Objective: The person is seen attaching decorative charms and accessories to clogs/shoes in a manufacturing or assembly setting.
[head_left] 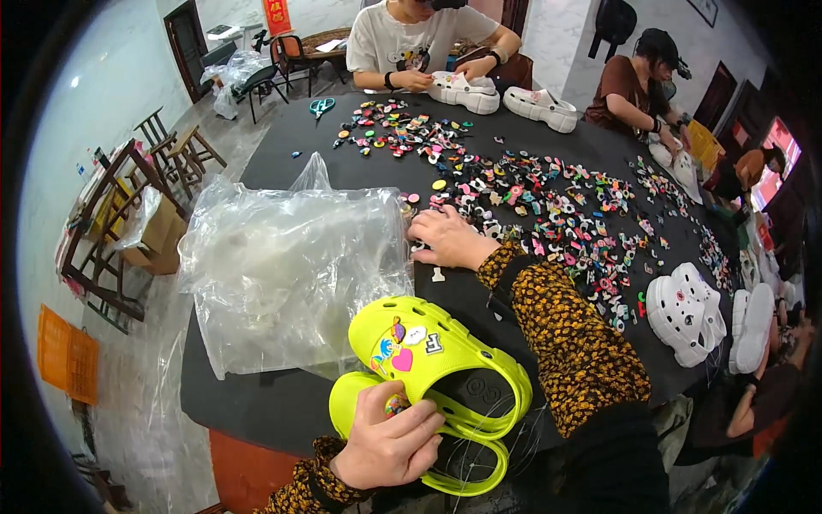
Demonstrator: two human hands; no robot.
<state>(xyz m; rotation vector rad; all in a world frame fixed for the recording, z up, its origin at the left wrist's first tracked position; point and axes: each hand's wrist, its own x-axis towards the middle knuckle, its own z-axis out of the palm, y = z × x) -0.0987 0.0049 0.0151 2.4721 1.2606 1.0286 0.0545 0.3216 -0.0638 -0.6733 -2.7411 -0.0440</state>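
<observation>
A lime-green clog (462,338) lies on the black table, decorated on top with several charms, among them a pink heart and a white cloud shape. A second lime-green clog (344,403) is partly beneath it. My left hand (390,437) is closed on this lower clog, its fingertips by a colourful charm on the toe. Farther up, my right hand (449,238) rests palm down at the near left edge of a pile of shoe charms (591,244). Its fingers are apart, with nothing visible held; the undersides of the fingers are hidden.
A clear plastic bag (291,283) spreads left of the clogs. White clogs (685,313) stand at the right, and green-handled scissors (322,107) lie at the far left. Across the table, a person (419,43) handles a white clog (465,92); another person (634,90) works at the right.
</observation>
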